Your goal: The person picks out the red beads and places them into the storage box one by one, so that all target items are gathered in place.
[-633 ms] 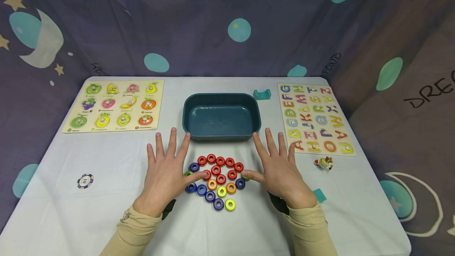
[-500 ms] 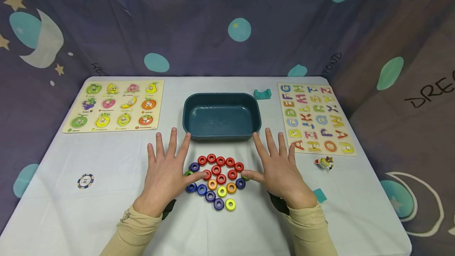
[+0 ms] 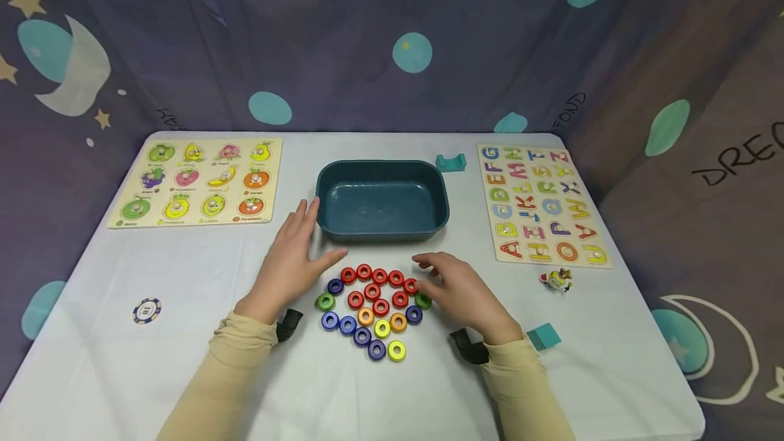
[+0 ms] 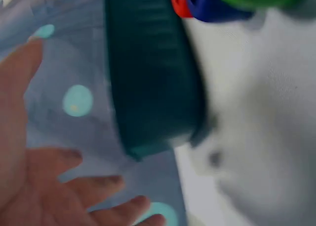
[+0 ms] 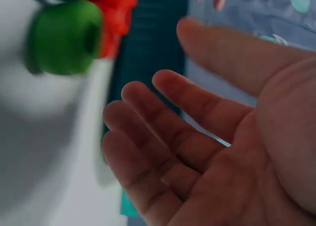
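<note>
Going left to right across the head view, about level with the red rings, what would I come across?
Poker chip, left hand, coloured rings, right hand, toy figurine.

A white, cloth-covered table with rounded corners (image 3: 110,359) stands before me; behind it hangs a creased, dark purple-grey fabric backdrop (image 3: 343,39), printed with rounded teal spots (image 3: 412,53), a pale crescent moon (image 3: 92,73) and tan stars (image 3: 26,3); rightward it turns brownish, with slim black lettering (image 3: 729,162).

Long beige sleeves (image 3: 211,383), wrinkled cuffs (image 3: 245,332), black wrist pieces (image 3: 289,324), bare fingers (image 5: 163,119)
</note>
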Tool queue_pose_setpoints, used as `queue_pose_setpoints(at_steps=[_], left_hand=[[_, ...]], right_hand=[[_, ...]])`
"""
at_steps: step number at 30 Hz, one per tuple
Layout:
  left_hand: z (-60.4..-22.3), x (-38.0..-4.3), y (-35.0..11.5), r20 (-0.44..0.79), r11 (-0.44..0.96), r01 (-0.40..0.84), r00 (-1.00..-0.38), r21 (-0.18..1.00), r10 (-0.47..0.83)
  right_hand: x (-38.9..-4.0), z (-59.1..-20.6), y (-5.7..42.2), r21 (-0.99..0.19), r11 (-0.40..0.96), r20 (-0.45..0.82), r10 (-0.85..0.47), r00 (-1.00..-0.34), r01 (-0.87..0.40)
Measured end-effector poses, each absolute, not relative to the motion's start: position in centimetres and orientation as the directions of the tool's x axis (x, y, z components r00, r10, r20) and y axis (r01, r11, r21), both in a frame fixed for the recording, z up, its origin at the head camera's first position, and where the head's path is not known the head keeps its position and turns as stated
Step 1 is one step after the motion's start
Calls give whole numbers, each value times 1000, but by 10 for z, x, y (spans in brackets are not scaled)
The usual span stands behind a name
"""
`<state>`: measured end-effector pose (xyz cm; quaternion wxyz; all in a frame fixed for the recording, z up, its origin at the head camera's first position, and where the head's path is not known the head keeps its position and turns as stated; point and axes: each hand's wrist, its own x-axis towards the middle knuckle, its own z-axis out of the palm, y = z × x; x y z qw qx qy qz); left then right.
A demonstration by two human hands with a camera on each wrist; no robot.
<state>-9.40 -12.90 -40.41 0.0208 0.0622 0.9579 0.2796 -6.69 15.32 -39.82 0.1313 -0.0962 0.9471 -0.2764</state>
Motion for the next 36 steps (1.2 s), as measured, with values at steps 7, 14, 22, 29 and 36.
queue_pose_setpoints(at_steps=[7,14,22,29,36], left_hand=[[-412,-124,-133,-44,743,59,-992,667,118],[-422,-130,-132,-58,735,62,-989,675,137],[-431,-136,-130,-61,716,64,-987,695,148],[-432,-138,-128,-68,690,50,-987,722,143],[-435,-137,-129,-119,672,-15,-987,740,108]], right_hand=[[-68,-414,141,-519,848,-278,-286,-917,-107],[-70,-415,134,-498,861,-263,-266,-928,-106],[-66,-420,137,-516,856,-259,-195,-946,-35],[-72,-401,143,-547,835,-97,-135,-986,-60],[-113,-371,146,-596,791,121,-80,-989,-137]])
